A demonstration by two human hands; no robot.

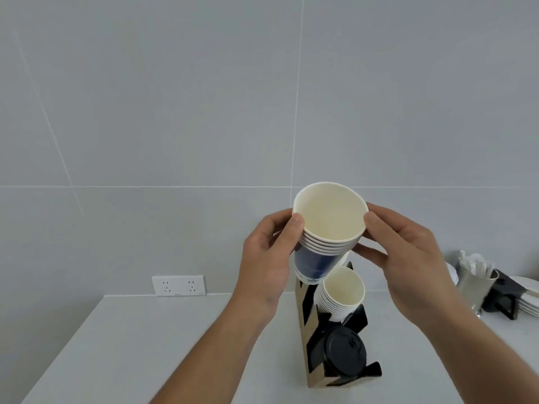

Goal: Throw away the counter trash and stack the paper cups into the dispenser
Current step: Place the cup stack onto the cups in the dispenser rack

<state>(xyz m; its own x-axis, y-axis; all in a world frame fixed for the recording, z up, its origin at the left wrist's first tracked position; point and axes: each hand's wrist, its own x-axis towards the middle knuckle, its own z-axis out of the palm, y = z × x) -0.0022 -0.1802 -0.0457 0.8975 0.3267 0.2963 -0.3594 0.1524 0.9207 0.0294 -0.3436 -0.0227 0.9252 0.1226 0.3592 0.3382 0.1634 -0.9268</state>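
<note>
Two hands are gripping a short nest of paper cups [328, 228] just above the dispenser [306, 339]. The left hand [268, 258] is wrapping its fingers around the stacked rims and the blue wall below them, thumb pressed at the near edge, while the right hand [405, 246] is pinching the opposite side of the top rim between thumb and fingers. Holding from both sides is likely keeping the nested cups from sliding apart and letting the person aim the base. The nest is tilting, mouth turned toward the camera, its bottom hovering right at the dispenser's upper slot; whether it is touching the frame cannot be told.

Lower on the same rack, a second stack of white cups [341, 295] is already sitting angled in its holder, and a pile of black lids [342, 352] is resting below that. The dispenser is standing on the pale surface [145, 345], near the wall socket [178, 285]. At the right edge, a holder of utensils [475, 275] and some plates [529, 301] are waiting, well apart. No loose trash is showing on the visible stretch, so stacking seems to be the step in hand.
</note>
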